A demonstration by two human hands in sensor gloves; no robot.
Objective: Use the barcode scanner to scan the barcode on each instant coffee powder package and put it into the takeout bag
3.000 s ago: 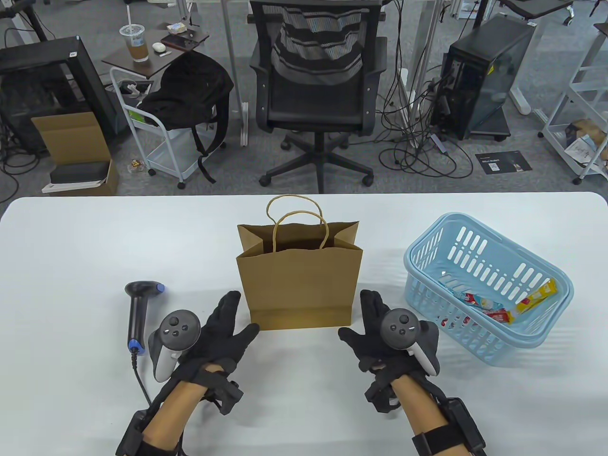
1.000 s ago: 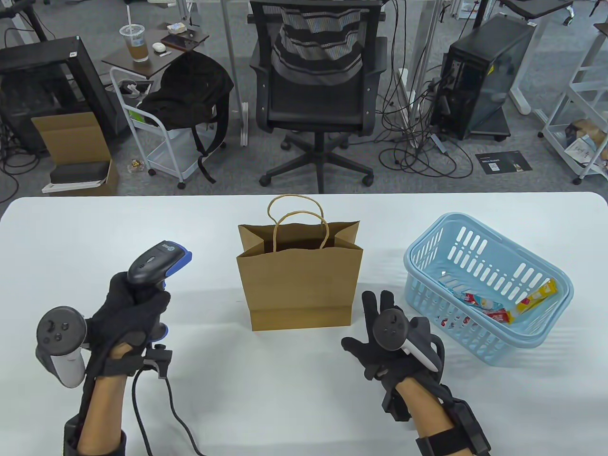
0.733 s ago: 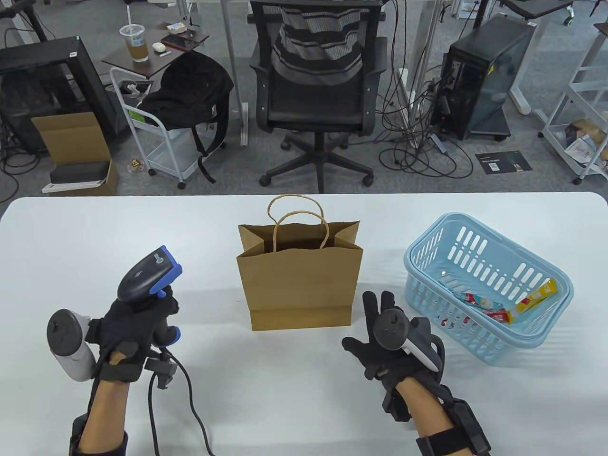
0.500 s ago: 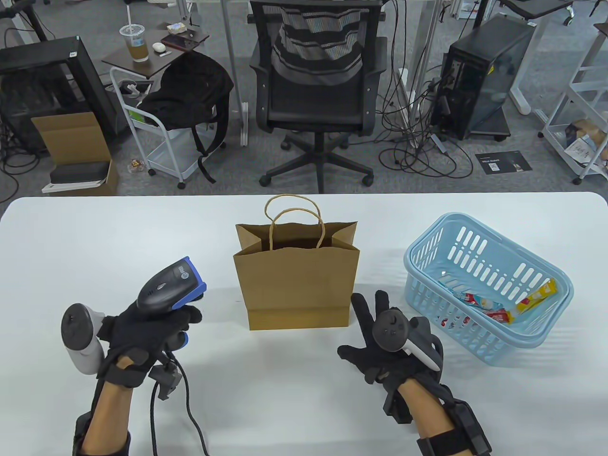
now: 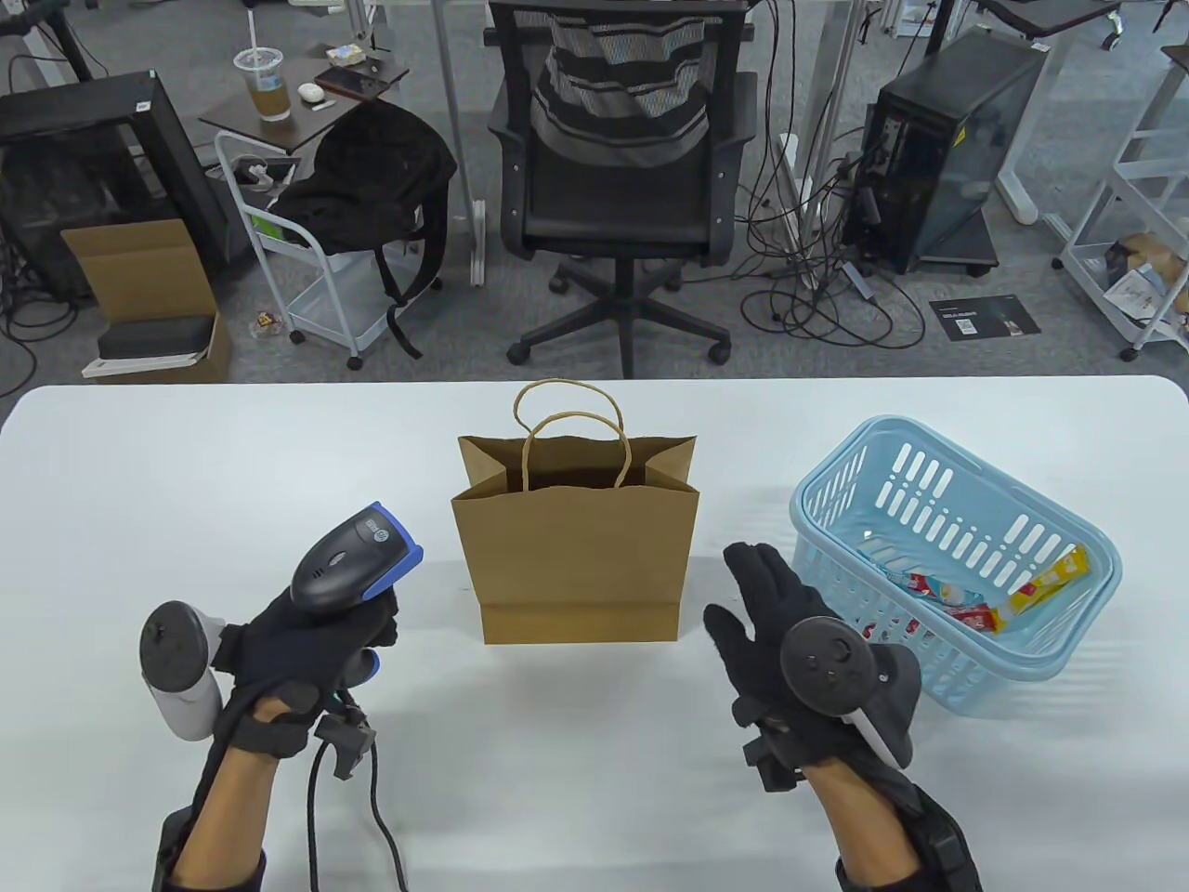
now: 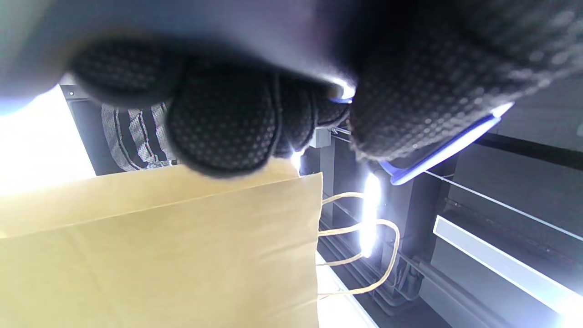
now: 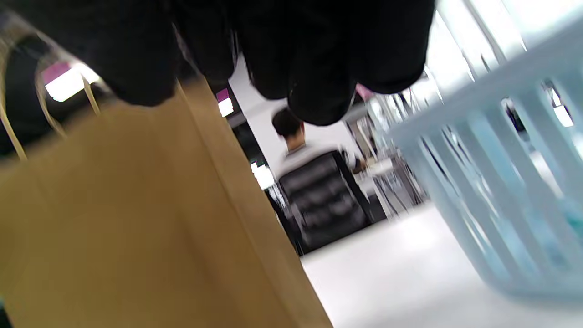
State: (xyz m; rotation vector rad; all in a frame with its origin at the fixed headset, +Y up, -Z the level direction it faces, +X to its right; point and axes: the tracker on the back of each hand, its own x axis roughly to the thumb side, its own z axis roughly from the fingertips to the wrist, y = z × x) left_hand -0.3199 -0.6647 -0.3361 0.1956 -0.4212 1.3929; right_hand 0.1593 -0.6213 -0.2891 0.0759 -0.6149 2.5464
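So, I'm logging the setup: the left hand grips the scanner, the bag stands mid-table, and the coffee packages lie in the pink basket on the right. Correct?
Not quite: the basket is light blue, not pink, as the table view shows. The rest holds: the left hand grips the scanner, the bag stands mid-table, and the coffee packages lie in that basket.

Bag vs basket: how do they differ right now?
The bag is brown paper with solid walls, standing upright in the middle of the table; the basket is light blue plastic with slotted walls, low and wide at the right. Packages show in the basket; none shows in the bag. Both are open-topped and on the table.
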